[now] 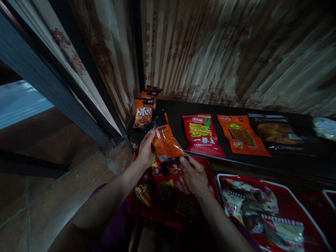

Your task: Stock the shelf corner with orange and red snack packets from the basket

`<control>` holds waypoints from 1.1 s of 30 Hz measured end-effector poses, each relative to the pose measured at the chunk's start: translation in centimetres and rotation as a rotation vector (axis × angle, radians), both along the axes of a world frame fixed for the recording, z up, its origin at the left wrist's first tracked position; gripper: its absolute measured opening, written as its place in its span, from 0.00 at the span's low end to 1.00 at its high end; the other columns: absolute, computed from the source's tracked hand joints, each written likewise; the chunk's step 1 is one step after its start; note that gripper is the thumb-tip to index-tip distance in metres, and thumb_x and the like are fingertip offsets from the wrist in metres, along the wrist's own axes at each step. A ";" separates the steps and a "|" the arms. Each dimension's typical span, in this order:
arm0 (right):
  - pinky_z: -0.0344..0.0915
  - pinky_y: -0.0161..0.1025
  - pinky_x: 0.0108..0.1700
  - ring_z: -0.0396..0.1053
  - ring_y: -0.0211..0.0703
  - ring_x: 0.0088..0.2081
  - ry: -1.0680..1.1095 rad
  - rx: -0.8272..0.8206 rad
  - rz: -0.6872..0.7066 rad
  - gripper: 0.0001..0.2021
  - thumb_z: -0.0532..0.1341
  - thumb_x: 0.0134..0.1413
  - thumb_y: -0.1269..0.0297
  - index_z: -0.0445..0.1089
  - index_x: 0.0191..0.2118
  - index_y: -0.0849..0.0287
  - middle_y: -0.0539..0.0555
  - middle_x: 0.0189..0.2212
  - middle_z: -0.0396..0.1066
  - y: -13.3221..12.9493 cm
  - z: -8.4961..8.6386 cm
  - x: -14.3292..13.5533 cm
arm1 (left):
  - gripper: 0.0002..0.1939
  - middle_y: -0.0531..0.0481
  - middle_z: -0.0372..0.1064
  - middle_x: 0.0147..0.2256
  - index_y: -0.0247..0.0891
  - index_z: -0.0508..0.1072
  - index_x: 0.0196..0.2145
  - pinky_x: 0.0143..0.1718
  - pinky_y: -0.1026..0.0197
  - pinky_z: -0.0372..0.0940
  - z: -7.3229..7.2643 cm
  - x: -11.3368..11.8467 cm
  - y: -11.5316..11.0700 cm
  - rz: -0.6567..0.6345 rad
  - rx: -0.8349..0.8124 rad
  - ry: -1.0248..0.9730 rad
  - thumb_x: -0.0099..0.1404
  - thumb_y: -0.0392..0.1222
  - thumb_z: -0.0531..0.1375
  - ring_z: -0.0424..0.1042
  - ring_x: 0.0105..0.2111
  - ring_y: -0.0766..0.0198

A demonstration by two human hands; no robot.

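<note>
An orange and black snack bag [168, 141] is held between both hands, above a red basket [212, 164] of assorted snack packs. My left hand [145, 150] grips its upper left end. Thumb on top, my right hand [194, 173] holds the bag's lower right corner. Just beyond, on the dark shelf [173, 108], several similar orange snack bags [144, 111] stand one behind another in the corner. To their right a red snack bag [201, 134] lies flat, with an orange snack bag [241, 134] beside it.
A dark snack pack [278, 131] and a pale pack [325, 127] lie farther right on the shelf. Below stands a second red basket with a white rim [296, 204], holding whitish packs [283, 227]. Patterned curtains [210, 52] hang behind, and a dark metal post [91, 70] rises at left.
</note>
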State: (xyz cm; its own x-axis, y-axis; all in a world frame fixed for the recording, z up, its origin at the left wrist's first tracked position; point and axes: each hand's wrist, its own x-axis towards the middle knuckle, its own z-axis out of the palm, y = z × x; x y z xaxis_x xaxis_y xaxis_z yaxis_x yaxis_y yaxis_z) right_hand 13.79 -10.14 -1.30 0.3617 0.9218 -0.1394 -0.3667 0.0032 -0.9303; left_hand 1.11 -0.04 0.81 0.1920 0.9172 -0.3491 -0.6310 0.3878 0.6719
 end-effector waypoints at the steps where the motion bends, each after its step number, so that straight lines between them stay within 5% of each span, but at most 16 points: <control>1: 0.72 0.39 0.32 0.73 0.45 0.36 0.010 -0.006 -0.001 0.12 0.69 0.44 0.57 0.78 0.37 0.51 0.50 0.39 0.77 0.0 0.0 0.0 | 0.21 0.50 0.76 0.37 0.39 0.74 0.36 0.47 0.56 0.64 -0.1 0.0 0.0 0.021 0.020 0.017 0.49 0.54 0.68 0.74 0.39 0.60; 14: 0.68 0.38 0.30 0.72 0.42 0.31 0.054 -0.027 -0.101 0.13 0.69 0.42 0.56 0.75 0.37 0.51 0.50 0.35 0.77 0.3 -0.1 0.2 | 0.20 0.49 0.76 0.36 0.38 0.75 0.37 0.50 0.56 0.63 0.5 0.0 -0.3 -0.018 0.027 -0.034 0.48 0.50 0.69 0.73 0.42 0.58; 19: 0.68 0.42 0.42 0.70 0.45 0.41 -0.415 0.014 -0.257 0.26 0.67 0.47 0.59 0.67 0.54 0.49 0.53 0.44 0.72 0.1 -0.6 0.9 | 0.20 0.49 0.76 0.35 0.38 0.75 0.35 0.50 0.56 0.62 0.5 0.2 -0.7 0.023 0.119 0.029 0.47 0.51 0.70 0.73 0.45 0.55; 25: 0.61 0.52 0.55 0.64 0.51 0.52 -1.185 0.262 -0.298 0.23 0.57 0.55 0.69 0.66 0.56 0.46 0.56 0.51 0.67 -0.2 -0.5 0.8 | 0.22 0.48 0.76 0.35 0.37 0.77 0.33 0.47 0.55 0.64 0.6 0.7 -1.6 -0.030 0.117 0.118 0.46 0.55 0.69 0.74 0.40 0.55; 33: 0.61 0.53 0.56 0.63 0.48 0.56 -1.299 0.439 -0.035 0.31 0.51 0.58 0.75 0.50 0.65 0.43 0.55 0.55 0.67 -0.4 -0.4 0.1 | 0.23 0.46 0.76 0.39 0.37 0.75 0.36 0.48 0.53 0.64 0.9 0.5 -1.8 -0.024 0.020 0.181 0.49 0.57 0.67 0.73 0.43 0.53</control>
